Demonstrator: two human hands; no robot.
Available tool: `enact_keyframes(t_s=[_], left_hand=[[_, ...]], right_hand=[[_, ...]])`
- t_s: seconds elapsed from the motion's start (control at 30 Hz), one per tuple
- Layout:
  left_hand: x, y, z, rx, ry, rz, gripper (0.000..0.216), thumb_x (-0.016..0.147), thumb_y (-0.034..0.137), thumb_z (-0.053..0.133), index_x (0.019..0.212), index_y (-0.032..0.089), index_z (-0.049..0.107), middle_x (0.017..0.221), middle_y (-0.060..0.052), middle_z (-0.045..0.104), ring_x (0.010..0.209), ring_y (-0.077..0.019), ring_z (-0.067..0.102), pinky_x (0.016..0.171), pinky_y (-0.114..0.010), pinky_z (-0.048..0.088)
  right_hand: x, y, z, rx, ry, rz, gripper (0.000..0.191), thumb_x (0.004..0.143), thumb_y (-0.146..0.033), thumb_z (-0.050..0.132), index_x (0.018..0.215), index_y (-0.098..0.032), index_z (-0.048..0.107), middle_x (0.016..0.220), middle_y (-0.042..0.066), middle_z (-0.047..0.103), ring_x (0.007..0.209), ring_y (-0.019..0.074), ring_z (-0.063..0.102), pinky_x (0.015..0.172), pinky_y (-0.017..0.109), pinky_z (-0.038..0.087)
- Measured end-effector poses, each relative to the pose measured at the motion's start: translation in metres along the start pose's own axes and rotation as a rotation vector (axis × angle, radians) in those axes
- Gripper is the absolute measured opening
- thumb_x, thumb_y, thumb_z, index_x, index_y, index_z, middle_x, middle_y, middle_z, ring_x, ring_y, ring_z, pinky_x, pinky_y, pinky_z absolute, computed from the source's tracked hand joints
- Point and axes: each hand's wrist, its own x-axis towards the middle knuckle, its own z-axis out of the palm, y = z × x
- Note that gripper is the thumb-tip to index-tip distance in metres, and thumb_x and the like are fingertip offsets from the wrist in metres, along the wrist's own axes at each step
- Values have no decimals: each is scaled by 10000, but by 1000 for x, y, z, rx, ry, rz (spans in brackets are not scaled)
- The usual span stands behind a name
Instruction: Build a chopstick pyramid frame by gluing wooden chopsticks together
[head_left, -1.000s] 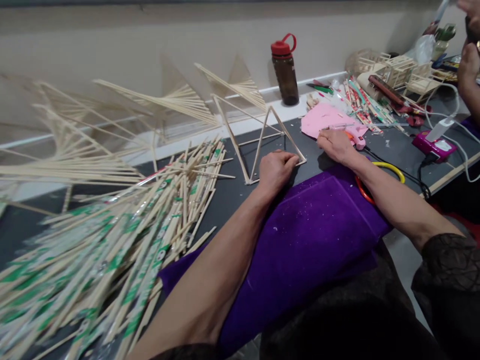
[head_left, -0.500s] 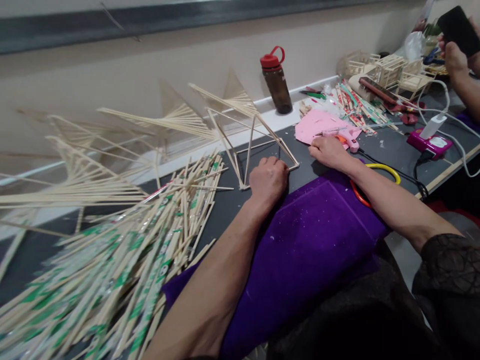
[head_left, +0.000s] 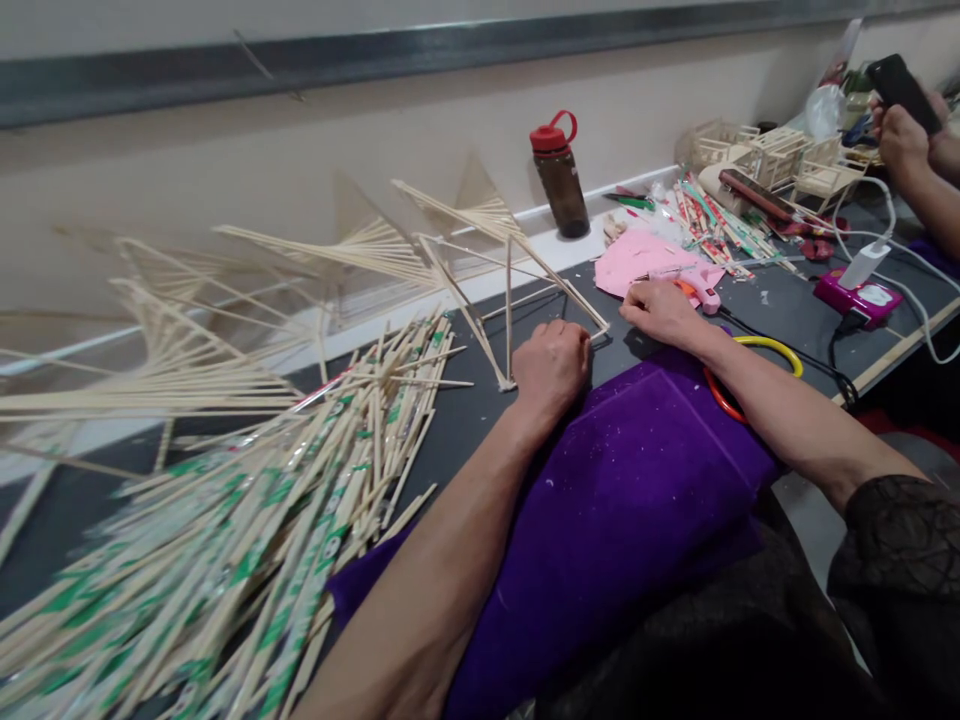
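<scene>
My left hand (head_left: 553, 365) is closed over the near bottom edge of a frame of thin wooden chopsticks (head_left: 508, 300), knuckles up. Its fingertips are hidden behind the hand. Just right of the frame's near corner, my right hand (head_left: 660, 312) has its fingers pressed together; what they hold, if anything, is hidden. Right behind that hand a pink glue gun (head_left: 703, 290) with an orange trigger lies on a pink sheet (head_left: 637, 255). Fanned chopstick pieces (head_left: 465, 218) rise behind the frame. A purple cloth (head_left: 607, 520) is spread under my forearms.
Paper-wrapped and loose chopsticks (head_left: 277, 520) are heaped at left. A red-lidded bottle (head_left: 561, 190) stands by the wall. A purple power adapter (head_left: 857, 298) with cables, a yellow-and-red ring (head_left: 772, 347) and small stick models (head_left: 780, 145) lie right. Another person's hands hold a phone (head_left: 902, 92).
The whole view has shifted slightly, so things sit a little lower and mostly farther right. My hands keep nearly the same places by the frame. The other person's phone is tilted differently.
</scene>
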Motion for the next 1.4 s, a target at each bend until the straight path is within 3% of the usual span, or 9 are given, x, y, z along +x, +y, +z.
enact_keyframes(t_s=[0.4,0.6,0.87,1.4], left_hand=[[6,-16,3,-85,43,-64,309,1016,278,463,1028,180,755,1109,-158,741,1077,-328,622,822,-408,460],[3,-11,2,-90,47,-39,278,1015,284,481,1006,204,746,1091,-144,743,1075,-311,612,805,-386,450],[-2,1,2,-2,14,27,315,1025,303,470,1037,179,760,1094,-139,754,1056,-318,623,758,-389,431],[-4,5,4,37,-39,51,366,1052,298,413,1029,167,754,1093,-161,745,1087,-327,640,702,-381,429]], right_hand=[[-5,-3,7,-80,-90,-63,194,900,-189,595,987,-168,767,1059,75,755,925,189,622,754,291,362],[-4,-4,5,-127,-94,-50,276,987,-262,547,1067,-166,792,1118,94,762,977,199,641,774,300,378],[-6,-7,2,-194,-143,-91,301,941,-241,606,1168,-187,797,1170,95,774,1028,222,663,759,303,393],[-10,-15,3,-298,-187,-116,302,934,-196,560,1103,-192,809,1149,95,791,1009,236,688,697,321,363]])
